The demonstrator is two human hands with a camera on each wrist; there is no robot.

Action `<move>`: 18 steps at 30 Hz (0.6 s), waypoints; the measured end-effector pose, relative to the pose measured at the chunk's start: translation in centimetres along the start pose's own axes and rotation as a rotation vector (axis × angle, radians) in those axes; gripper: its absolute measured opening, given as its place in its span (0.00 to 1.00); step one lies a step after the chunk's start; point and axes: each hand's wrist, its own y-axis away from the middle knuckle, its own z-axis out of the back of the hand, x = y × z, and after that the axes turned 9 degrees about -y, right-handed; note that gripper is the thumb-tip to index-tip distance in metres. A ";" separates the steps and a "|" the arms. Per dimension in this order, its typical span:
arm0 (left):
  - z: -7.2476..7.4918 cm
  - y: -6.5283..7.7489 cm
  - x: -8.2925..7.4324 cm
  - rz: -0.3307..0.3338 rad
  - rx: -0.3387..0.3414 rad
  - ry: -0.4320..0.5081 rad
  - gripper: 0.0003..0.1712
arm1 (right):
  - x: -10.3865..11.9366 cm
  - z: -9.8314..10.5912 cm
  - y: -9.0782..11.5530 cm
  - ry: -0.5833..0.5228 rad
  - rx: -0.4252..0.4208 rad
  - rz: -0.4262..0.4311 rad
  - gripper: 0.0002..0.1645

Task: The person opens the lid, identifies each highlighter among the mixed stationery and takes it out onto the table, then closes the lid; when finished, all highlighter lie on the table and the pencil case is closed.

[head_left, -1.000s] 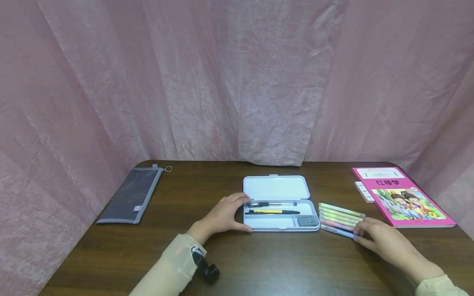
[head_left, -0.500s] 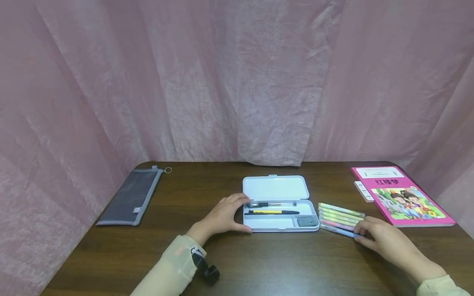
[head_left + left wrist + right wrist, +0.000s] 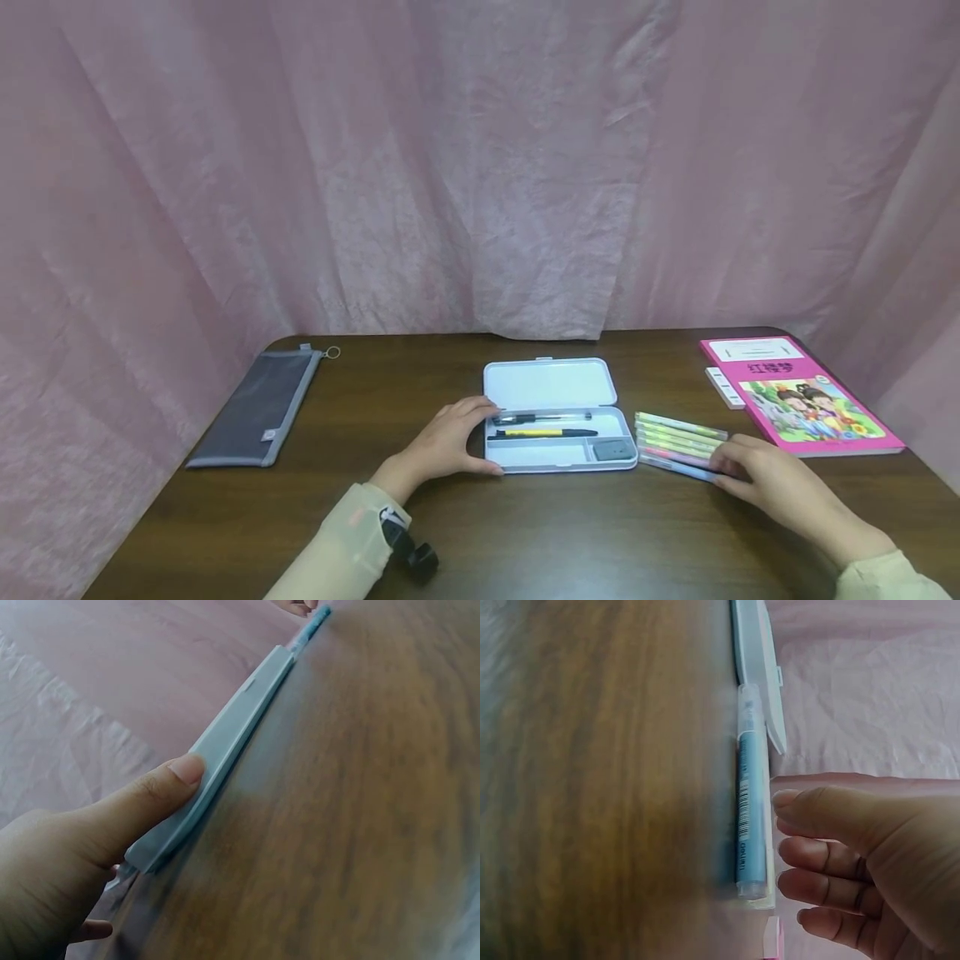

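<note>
A white pencil case [image 3: 536, 457] lies with its lid [image 3: 550, 383] up. Inside are a clear-barrelled pen [image 3: 555, 417], a yellow and black pen [image 3: 547, 433] and a grey eraser [image 3: 612, 450]. My left hand [image 3: 442, 446] grips the case's left end, thumb at the front side and fingers toward the back. A row of several highlighters [image 3: 678, 433] lies right of the case, with a blue highlighter [image 3: 751, 814] nearest me. Over their right ends is my right hand [image 3: 776, 487], fingers loosely bent. Whether its fingertips touch them is hard to tell.
A grey zip pouch [image 3: 258, 408] lies on the left of the brown table [image 3: 525, 542]. At the right are a pink book [image 3: 806, 400] and a small white box-like item [image 3: 725, 387] beside it. A pink curtain [image 3: 480, 167] hangs behind the table.
The head view has shifted slightly, so everything sits a little further left in it. Both hands keep their places at the case and the highlighters.
</note>
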 end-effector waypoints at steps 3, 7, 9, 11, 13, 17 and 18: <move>0.0 0.1 -0.1 -0.012 -0.012 -0.018 0.52 | 0.1 0.2 -0.3 -0.016 -0.002 0.002 0.15; 0.1 0.1 -0.2 -0.028 -0.022 -0.059 0.52 | 0.4 0.6 -0.9 -0.044 0.012 -0.022 0.12; 0.3 0.1 -0.3 -0.032 -0.022 -0.074 0.52 | 0.7 0.9 -1.2 -0.068 0.041 -0.053 0.10; 0.4 0.1 -0.3 -0.041 -0.021 -0.087 0.52 | 0.9 1.2 -1.6 -0.086 0.068 -0.086 0.08; 0.6 0.1 -0.5 -0.045 -0.020 -0.097 0.52 | 1.2 1.5 -2.0 -0.107 0.089 -0.113 0.07; 1.0 0.2 -0.7 -0.048 -0.025 -0.112 0.52 | 1.5 1.9 -2.8 -0.137 0.099 -0.146 0.07; 1.1 0.2 -0.8 -0.050 -0.025 -0.113 0.52 | 1.6 2.0 -3.0 -0.143 0.097 -0.150 0.07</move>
